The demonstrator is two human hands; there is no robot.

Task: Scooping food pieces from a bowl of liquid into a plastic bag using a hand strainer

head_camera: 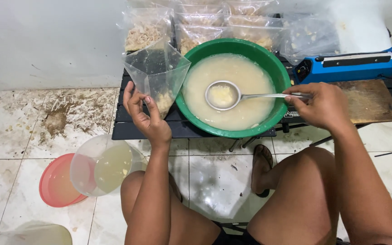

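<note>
My left hand (144,113) holds an open clear plastic bag (157,75) upright beside the bowl; pale pieces lie at the bag's bottom. My right hand (320,105) grips the handle of a metal ladle (225,95), whose scoop holds pale chunks just above the liquid. The ladle is over a large green bowl (277,68) full of cloudy, pale liquid, which stands on a low black table (128,129).
Several filled clear bags (205,22) are stacked behind the bowl. A blue bag sealer (355,63) and a wooden board (368,100) lie at the right. A clear container (100,163) with liquid and a pink lid (55,181) sit on the dirty tiled floor, left of my knees.
</note>
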